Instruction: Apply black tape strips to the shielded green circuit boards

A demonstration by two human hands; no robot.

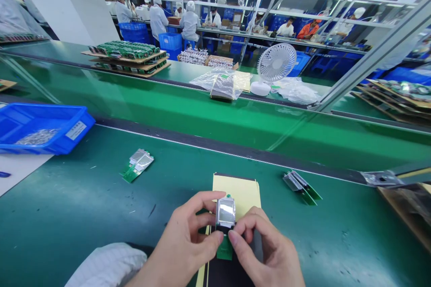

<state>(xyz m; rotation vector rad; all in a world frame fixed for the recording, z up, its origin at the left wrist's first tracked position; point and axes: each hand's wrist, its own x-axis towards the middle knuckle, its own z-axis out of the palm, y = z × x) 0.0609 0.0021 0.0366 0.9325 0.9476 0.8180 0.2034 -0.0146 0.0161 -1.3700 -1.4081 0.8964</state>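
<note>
Pinching the small green board (225, 233) between my left hand (183, 246) and right hand (266, 251), fingertips clasped round it; its shiny metal cover faces up.

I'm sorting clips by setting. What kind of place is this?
Most likely an electronics assembly line. Both hands hold a small circuit board with a metal shield over a green workbench; stacked trays of green boards and capped, white-coated workers show behind.
</note>
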